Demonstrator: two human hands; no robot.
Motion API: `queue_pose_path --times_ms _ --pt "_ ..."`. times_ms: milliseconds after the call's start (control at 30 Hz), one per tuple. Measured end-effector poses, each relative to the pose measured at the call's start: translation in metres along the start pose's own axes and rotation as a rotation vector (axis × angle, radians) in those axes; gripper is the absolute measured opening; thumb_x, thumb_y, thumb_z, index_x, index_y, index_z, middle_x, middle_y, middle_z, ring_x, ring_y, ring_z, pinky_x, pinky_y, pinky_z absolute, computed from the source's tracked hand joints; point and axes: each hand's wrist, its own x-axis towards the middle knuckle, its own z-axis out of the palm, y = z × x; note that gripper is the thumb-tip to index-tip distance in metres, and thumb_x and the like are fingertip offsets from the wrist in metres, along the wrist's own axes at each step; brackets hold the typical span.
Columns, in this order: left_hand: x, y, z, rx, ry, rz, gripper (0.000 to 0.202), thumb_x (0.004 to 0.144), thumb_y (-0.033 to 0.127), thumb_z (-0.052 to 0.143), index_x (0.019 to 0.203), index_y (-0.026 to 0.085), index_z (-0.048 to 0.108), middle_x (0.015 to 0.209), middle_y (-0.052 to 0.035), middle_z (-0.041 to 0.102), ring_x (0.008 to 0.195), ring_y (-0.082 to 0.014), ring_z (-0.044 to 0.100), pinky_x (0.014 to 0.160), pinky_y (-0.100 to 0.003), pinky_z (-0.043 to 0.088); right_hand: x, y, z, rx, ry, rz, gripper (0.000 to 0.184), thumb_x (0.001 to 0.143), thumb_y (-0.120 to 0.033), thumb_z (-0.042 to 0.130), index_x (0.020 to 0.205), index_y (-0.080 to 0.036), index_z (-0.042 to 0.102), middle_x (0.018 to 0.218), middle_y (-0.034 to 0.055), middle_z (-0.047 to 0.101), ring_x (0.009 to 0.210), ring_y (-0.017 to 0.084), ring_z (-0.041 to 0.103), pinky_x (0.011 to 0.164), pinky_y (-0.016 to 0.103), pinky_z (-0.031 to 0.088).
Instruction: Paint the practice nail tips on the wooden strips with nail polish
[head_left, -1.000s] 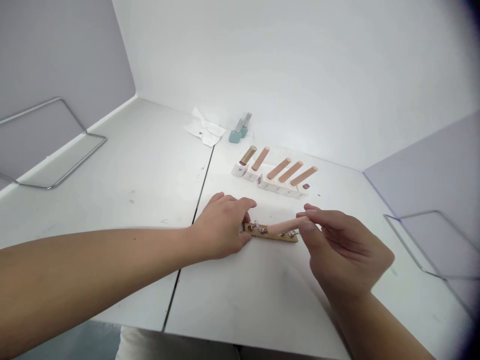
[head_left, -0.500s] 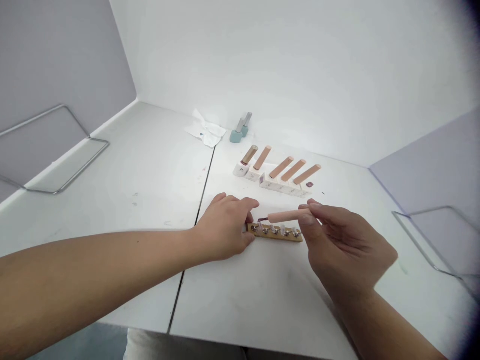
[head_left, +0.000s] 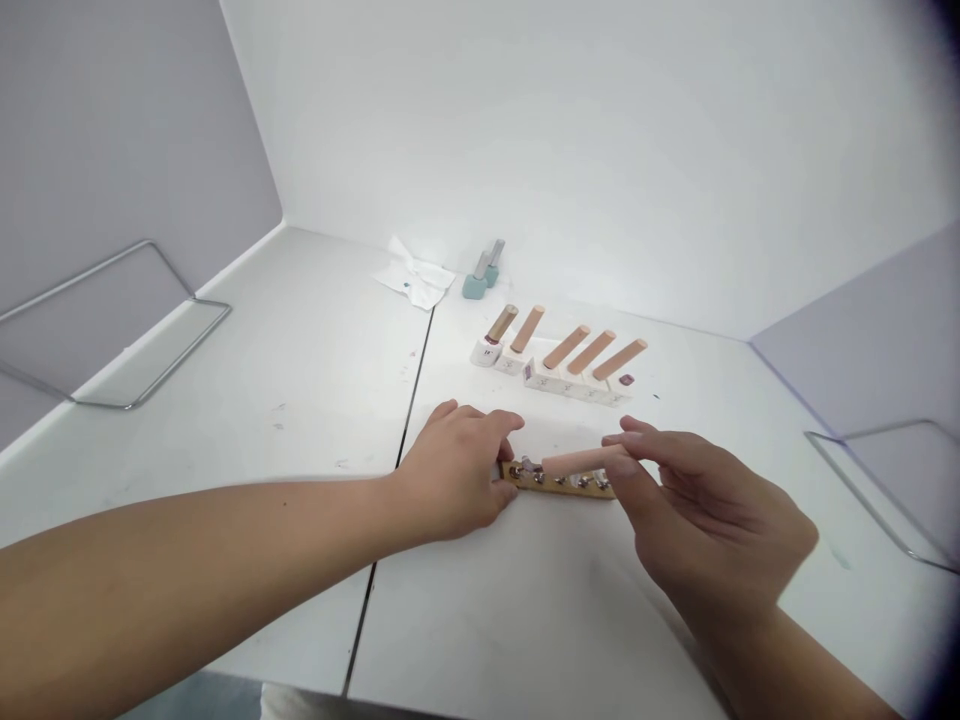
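Observation:
My left hand (head_left: 461, 478) pinches the left end of a narrow wooden nail-tip stand (head_left: 559, 488) on the white table. Along the stand runs a row of metal holders with small clear nail tips. In my right hand (head_left: 716, 515) is a nail polish brush (head_left: 577, 461), held by its long pink cap between thumb and fingers. It points left, its bristle end right at the tips near the stand's left end; I cannot make out which tip it touches. Behind the stand, an uncapped polish bottle (head_left: 626, 381) shows a dark red mouth.
Several white bottles with pink caps (head_left: 592, 352) stand in a row behind the stand, with a gold-capped bottle (head_left: 486, 350) at their left. Farther back are two teal bottles (head_left: 475, 287) and a crumpled tissue (head_left: 416, 282). Wire frames (head_left: 180, 345) flank both sides.
The brush end has come down from just above the stand to the nail tips at its left part. The whole view has shifted slightly. My left hand keeps its hold.

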Motion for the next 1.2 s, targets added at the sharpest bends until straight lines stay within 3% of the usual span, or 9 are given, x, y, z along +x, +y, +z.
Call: queue_pose_path --times_ms 400,633,900,1200 --pt "-0.0001 -0.0027 0.0031 -0.012 0.008 -0.003 0.049 0.073 0.022 0.064 0.12 0.019 0.05 0.094 0.0007 0.071 0.103 -0.0255 0.057 0.097 -0.043 0.038 0.0019 -0.0022 -0.0014 0.0 0.01 0.004 0.025 0.068 -0.009 0.071 0.086 -0.027 0.069 0.07 -0.0054 0.067 0.071 0.016 0.067 0.082 0.038 0.059" --pt "-0.0003 -0.0031 0.0021 -0.008 0.013 -0.001 0.049 0.073 0.023 0.063 0.12 0.019 0.05 0.096 0.0006 0.07 0.103 -0.0255 0.056 0.095 -0.043 0.039 0.0024 0.0026 0.0013 -0.013 0.123 0.028 0.027 0.069 -0.013 0.072 0.092 -0.026 0.069 0.074 -0.0035 0.069 0.069 0.017 0.068 0.078 0.042 0.059" --pt "-0.0002 -0.003 0.0035 -0.004 0.014 -0.007 0.049 0.073 0.023 0.063 0.121 0.02 0.05 0.096 0.0009 0.07 0.104 -0.0264 0.055 0.094 -0.043 0.04 -0.0003 0.0032 0.0044 -0.009 0.048 0.037 0.028 0.07 -0.01 0.072 0.093 -0.026 0.068 0.076 -0.0051 0.069 0.075 0.014 0.068 0.091 0.041 0.056" --pt "-0.0004 -0.0018 0.0013 0.005 0.002 -0.006 0.049 0.073 0.023 0.063 0.121 0.019 0.049 0.098 0.0005 0.07 0.104 -0.0259 0.055 0.096 -0.044 0.038 0.0011 -0.0004 0.0021 -0.012 0.007 0.004 0.03 0.069 -0.01 0.071 0.092 -0.029 0.068 0.077 -0.0049 0.069 0.077 0.016 0.068 0.087 0.039 0.057"
